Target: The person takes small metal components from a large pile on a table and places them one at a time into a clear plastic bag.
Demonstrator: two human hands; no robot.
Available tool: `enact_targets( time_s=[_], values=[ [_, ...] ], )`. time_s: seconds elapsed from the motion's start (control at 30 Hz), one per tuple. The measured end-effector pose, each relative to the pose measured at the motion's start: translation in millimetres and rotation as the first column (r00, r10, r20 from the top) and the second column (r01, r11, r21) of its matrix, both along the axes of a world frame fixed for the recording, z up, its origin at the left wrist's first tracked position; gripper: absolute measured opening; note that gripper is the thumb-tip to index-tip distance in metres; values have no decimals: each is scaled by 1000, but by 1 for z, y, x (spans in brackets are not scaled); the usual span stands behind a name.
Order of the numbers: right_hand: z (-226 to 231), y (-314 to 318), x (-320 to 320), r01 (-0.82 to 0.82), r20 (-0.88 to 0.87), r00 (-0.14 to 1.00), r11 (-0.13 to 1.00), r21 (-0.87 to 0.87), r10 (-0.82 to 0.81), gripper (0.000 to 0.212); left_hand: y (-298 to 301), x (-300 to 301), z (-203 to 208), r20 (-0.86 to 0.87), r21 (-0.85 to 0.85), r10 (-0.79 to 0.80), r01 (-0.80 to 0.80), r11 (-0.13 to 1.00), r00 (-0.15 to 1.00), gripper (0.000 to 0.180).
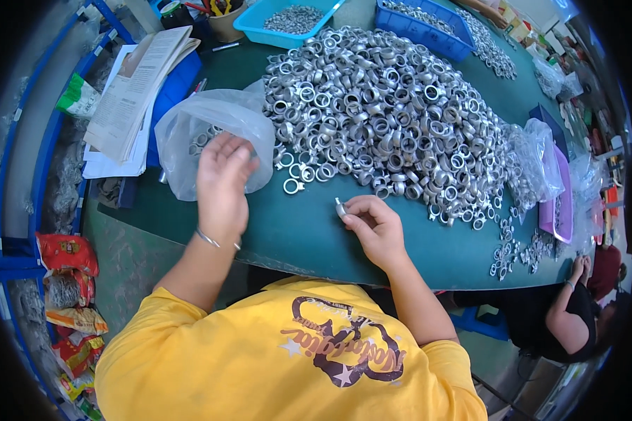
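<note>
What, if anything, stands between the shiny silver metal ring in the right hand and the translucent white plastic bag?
Some loose silver metal rings lie on the dark green tabletop between the held ring and the bag, probably low enough to pass over. The left hand is at the bag's opening, partly covering it.

Papers (128, 105) and red packet (68, 254), left.

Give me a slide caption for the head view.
Right hand holding a metal piece, left hand at an open plastic bag, beside a heap of rings.
</note>
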State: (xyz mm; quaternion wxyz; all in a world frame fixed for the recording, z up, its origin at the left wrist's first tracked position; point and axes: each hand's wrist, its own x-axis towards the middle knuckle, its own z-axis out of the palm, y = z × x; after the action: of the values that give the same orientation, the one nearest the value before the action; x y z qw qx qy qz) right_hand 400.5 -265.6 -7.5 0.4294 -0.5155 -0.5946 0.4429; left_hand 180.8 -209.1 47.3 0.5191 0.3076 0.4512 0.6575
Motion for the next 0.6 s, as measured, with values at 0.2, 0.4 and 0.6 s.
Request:
enact_targets(
  time_s=[0.2,0.4,0.6],
  values=[
    [7,-19,-2,-81,-631,775,987,-138,-24,12,-47,41,-18,-147,-204,-612,581,788,777,10],
    [10,-28,-5,-11,-540,840,997,80,52,15,-53,49,-33,-220,-36,-629,638,769,745,12],
    [8,-30,-3,45,-364,930,965,259,54,19,-56,46,-28,-442,-53,-619,669,741,649,13]
  ],
)
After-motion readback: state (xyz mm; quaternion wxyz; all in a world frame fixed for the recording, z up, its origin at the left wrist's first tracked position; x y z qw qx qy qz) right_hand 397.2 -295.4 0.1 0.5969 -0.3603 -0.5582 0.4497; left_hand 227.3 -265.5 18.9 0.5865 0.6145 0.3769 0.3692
